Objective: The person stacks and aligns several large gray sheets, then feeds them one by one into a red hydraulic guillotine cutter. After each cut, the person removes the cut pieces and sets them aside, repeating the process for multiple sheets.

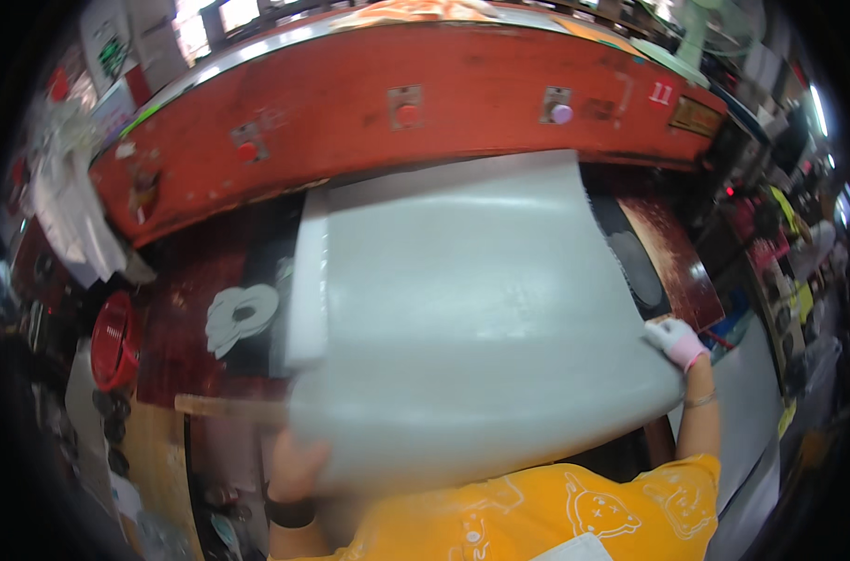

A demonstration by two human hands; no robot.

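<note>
Below red press beam (331,112), grey sheet (481,299), gloved RH (677,343), fingers grasping R edge, blurred LH (299,463) at L edge, grip unclear.

Lets in bright light through windows (239,13) at the far left, glows with white tube lights (818,109) on the right, holds a pale green fan (724,26) at the far right. Includes a dark red counter (174,327), scuffed pale on its right side.

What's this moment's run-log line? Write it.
left hand: blurred, at near-left corner of grey sheet | right hand: gloved, at its right edge | beyond: red machine beam
</note>
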